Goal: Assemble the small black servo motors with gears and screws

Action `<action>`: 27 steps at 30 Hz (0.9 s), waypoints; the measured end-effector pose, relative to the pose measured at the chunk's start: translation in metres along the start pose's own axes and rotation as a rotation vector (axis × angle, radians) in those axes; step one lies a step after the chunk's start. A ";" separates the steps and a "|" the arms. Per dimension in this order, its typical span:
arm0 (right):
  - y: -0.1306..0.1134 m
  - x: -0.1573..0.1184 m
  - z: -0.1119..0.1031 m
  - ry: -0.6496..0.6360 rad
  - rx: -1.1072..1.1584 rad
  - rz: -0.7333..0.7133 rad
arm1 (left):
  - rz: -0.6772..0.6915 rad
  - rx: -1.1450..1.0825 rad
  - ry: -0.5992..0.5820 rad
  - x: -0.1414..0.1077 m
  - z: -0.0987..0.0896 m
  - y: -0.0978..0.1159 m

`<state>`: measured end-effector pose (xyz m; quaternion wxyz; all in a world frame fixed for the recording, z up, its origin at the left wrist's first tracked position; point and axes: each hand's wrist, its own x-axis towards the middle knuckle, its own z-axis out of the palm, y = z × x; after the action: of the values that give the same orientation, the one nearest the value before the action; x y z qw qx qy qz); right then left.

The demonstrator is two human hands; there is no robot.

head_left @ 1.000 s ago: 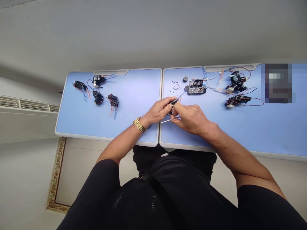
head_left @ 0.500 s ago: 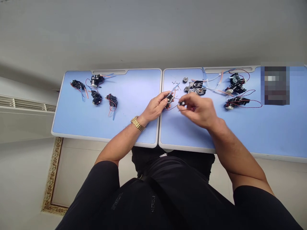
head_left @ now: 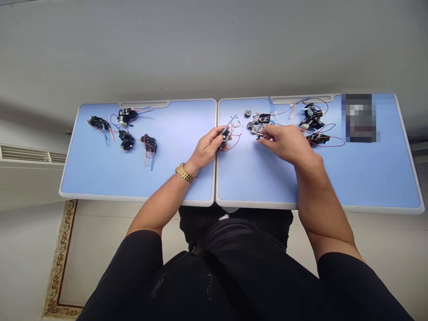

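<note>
My left hand [head_left: 211,145] is closed around a small black motor unit [head_left: 226,135] with a blue tube, an orange tube and thin red-and-black wires. The fingers hide much of the unit. My right hand [head_left: 282,141] is over the right table, its thumb and fingers pinched on a thin light-coloured piece [head_left: 257,133], whose kind I cannot make out. Its fingertips are at the near edge of a cluster of black housings with gears [head_left: 262,119]; whether they touch it is unclear. A round dark gear-like part [head_left: 248,113] lies beside the cluster, and tiny screws [head_left: 238,122] are scattered left of it.
Several wired black motor units [head_left: 127,117] with tubes lie on the left blue table [head_left: 177,133]. More units [head_left: 312,122] and loose tubes [head_left: 284,107] are at the right table's back. A blurred dark object [head_left: 359,118] stands farther right. A narrow seam [head_left: 216,178] separates the tables.
My right hand has moved away from the left hand, rightward and forward to the housings. The black part at its fingertips no longer shows. The left hand keeps its hold; the view has shifted slightly.
</note>
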<state>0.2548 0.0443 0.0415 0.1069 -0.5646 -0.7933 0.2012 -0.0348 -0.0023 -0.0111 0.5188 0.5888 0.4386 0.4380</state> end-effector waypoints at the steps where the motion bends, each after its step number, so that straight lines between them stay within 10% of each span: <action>1: -0.004 0.001 0.006 0.008 -0.067 -0.024 | 0.001 -0.002 0.001 0.000 0.000 0.000; 27: -0.014 0.005 0.023 0.090 -0.207 0.043 | 0.000 -0.040 -0.032 0.001 0.000 -0.001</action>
<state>0.2319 0.0403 0.0268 0.0794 -0.5978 -0.7920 0.0950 -0.0346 -0.0015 -0.0120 0.5373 0.5854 0.4212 0.4372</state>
